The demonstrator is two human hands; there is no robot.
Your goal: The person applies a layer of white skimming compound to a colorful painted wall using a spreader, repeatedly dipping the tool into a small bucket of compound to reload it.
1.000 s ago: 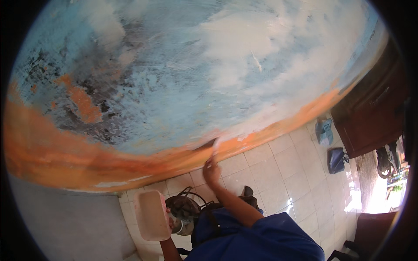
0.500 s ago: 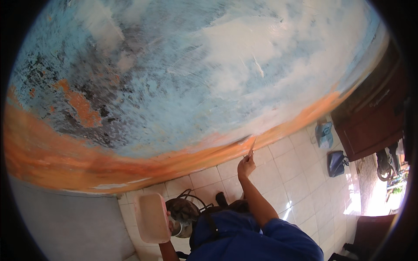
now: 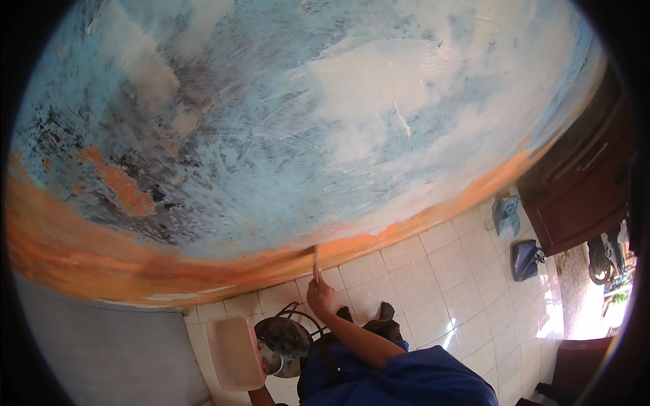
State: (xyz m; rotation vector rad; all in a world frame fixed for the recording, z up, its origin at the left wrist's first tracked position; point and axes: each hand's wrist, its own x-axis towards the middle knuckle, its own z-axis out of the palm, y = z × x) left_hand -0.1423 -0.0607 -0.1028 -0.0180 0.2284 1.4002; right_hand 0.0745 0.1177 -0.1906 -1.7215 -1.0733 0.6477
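My right hand [image 3: 320, 296] is closed round the thin handle of a hand tool [image 3: 316, 259]. Its head meets the lower part of the wall, where the pale patch borders the orange band; whether it is a brush or a scraper I cannot make out. The wall [image 3: 271, 149] is patchy light blue, white and grey, with dark worn spots and orange along its bottom. At the lower left, my left hand [image 3: 261, 355] grips the side of a shallow pale pink rectangular tray [image 3: 233, 352]; most of its fingers are hidden by the tray.
A round bucket [image 3: 288, 369] with dark cloth-like contents stands beside the tray on the tiled floor [image 3: 433, 291]. Farther right lie a light blue bag [image 3: 506, 216] and a dark blue bag [image 3: 525, 260], near dark red-brown furniture [image 3: 575, 196]. A grey surface [image 3: 108, 345] fills the lower left.
My right hand has moved left and down along the wall's lower edge with the tool. The tray in my left hand has shifted slightly down.
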